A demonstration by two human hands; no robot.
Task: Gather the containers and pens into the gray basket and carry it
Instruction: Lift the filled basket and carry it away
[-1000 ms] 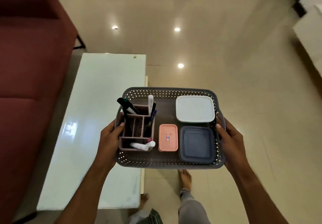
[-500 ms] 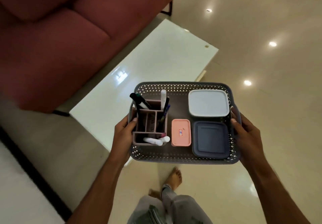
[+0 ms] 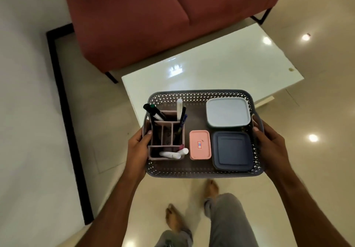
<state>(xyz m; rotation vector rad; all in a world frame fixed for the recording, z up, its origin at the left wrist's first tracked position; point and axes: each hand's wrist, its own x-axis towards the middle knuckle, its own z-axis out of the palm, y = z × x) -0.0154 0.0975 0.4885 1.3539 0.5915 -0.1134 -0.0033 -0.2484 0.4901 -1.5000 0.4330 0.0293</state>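
I hold the gray basket (image 3: 199, 172) in the air in front of me, level, above the floor. My left hand (image 3: 137, 147) grips its left handle and my right hand (image 3: 269, 144) grips its right handle. Inside, at the left, stands a pink pen organizer (image 3: 166, 138) with several pens and markers (image 3: 156, 112) upright in it and two white markers lying in its front slot. A small pink container (image 3: 199, 144) sits in the middle. A white-lidded container (image 3: 227, 112) lies at the back right and a dark blue container (image 3: 232, 150) at the front right.
A glossy white low table (image 3: 221, 66) stands just beyond the basket, with a red sofa (image 3: 146, 14) behind it. A black strip (image 3: 63, 116) runs along the floor at the left. My bare feet and gray trousers (image 3: 226, 219) show on the beige tiles below.
The view has swung to the left: the sofa and table have shifted rightward and now lie ahead. The basket stays level in both hands, and my feet have stepped.
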